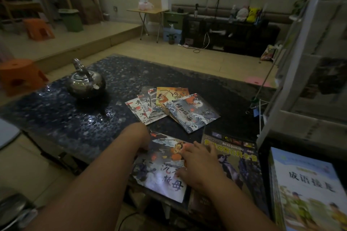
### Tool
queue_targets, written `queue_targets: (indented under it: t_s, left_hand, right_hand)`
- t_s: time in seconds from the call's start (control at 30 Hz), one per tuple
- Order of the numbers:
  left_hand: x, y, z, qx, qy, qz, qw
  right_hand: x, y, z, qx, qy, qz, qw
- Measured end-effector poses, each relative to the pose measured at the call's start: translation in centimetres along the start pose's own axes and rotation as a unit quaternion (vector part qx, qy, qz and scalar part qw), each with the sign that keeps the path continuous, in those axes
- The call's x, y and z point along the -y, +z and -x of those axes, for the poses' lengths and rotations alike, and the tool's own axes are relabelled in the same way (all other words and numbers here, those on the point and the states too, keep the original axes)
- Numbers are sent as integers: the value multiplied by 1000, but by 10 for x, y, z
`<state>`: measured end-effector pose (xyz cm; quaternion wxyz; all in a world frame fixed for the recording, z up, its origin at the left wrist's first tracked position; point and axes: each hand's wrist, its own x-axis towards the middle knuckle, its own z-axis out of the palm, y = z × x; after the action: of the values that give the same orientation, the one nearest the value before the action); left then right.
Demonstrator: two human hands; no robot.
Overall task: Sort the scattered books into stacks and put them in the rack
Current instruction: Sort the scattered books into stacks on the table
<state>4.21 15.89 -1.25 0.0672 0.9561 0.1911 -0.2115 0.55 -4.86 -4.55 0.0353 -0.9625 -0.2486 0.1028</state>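
**Head view.** A thin picture book (pixel 159 170) is laid at the near edge of the dark mottled table (pixel 56 114). The right hand (pixel 201 165) is spread flat on its cover, fingers straight. The left hand (pixel 141 142) is set at the book's left edge. Its fingers are mostly hidden behind the wrist, so a grip cannot be confirmed. The hands are held apart, one at either side of the book. Further back, fanned books (pixel 148 108) are overlapped by a wave-cover book (pixel 193 116). An animal encyclopedia (pixel 242 165) is placed just right of the picture book, with a blue-covered stack (pixel 308 184) beside it, near the white rack (pixel 289 73). A metal kettle (pixel 84 82) is seen far left
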Motion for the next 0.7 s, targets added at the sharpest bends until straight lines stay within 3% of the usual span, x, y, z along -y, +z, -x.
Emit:
queue_targets:
  t_s: [0.23, 0.37, 0.5, 0.7]
  left_hand:
    - [-1, -1, -3, 7, -23, 13, 1000]
    - [-4, -3, -6, -15, -13, 20, 1000]
    - [-15, -4, -7, -82, 35, 55, 994]
    - [-42, 3, -8, -134, 132, 155, 970]
  right_hand:
    - [0, -3, 1, 4, 0, -20, 1000]
    - [-4, -11, 1, -51, -1, -78, 996]
    - [-15, -24, 2, -107, 23, -119, 987]
    - [-39, -30, -1, -108, 78, -174, 976]
